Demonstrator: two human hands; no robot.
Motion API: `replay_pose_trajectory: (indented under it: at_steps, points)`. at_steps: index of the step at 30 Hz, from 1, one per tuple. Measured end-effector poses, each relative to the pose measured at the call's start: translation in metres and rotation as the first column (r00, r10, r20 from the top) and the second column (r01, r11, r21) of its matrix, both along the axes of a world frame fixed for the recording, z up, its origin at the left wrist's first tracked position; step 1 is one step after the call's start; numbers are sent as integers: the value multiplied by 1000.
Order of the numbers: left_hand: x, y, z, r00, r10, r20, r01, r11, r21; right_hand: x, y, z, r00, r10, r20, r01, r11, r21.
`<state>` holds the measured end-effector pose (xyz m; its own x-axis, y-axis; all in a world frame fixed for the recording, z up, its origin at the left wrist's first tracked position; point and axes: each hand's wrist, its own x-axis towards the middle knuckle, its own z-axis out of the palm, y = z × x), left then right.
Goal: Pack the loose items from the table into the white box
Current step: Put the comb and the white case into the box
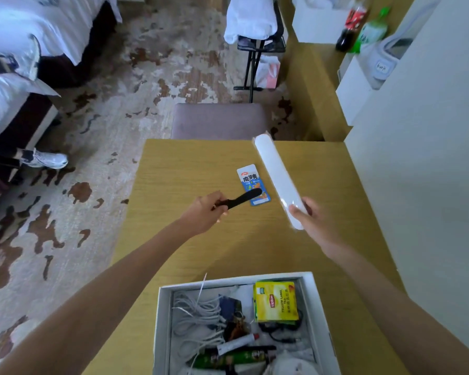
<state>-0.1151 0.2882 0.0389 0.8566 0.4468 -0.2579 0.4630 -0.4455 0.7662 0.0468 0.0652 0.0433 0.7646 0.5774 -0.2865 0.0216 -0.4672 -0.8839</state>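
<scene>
Because both seem light and rigid, left hand [206, 212] fingers clamp the flat black tool [245, 198] by its handle, right hand [313, 221] fingers the long white rounded case [275, 171] near its end.

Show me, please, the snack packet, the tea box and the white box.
snack packet [248, 177]: head view, upper printed face
tea box [276, 301]: head view, yellow top
white box [163, 320]: head view, left wall

Patterned carpet [152, 77], white-sheeted bed [25, 25], cushioned stool [220, 120], yellow-wood table [173, 169].
</scene>
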Motion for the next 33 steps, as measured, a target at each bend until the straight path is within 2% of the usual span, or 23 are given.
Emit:
replay_pose_trajectory:
  at_steps: [5,9,15,18,20,24,29,33]
  points:
    - [-39,-40,34,993,-105,56,104,994,21,-32,-28,41,992,101,-80,-94,991,96]
    - [-72,-70,46,985,-172,32,172,985,4,-56,-40,59,987,117,-110,-101,985,143]
    - [-116,-112,39,933,-359,-9,359,933,31,-86,-76,60,975,190,-111,-165,964,206]
    - [-131,-124,29,922,-382,-62,385,921,57,-101,-96,53,968,232,-101,-213,963,168]
    - [-139,-130,20,919,-382,-94,393,904,169,-108,-105,50,957,268,-110,-254,959,125]
    - [-149,-134,5,905,-360,-225,424,805,415,-120,-118,49,914,398,-80,-401,916,-27]
    - [-154,-133,-1,894,-355,-274,442,802,402,-129,-130,53,851,516,-95,-524,845,-105]
    - [-161,-132,2,923,-305,-233,380,809,448,-133,-135,55,817,565,-116,-577,796,-185]
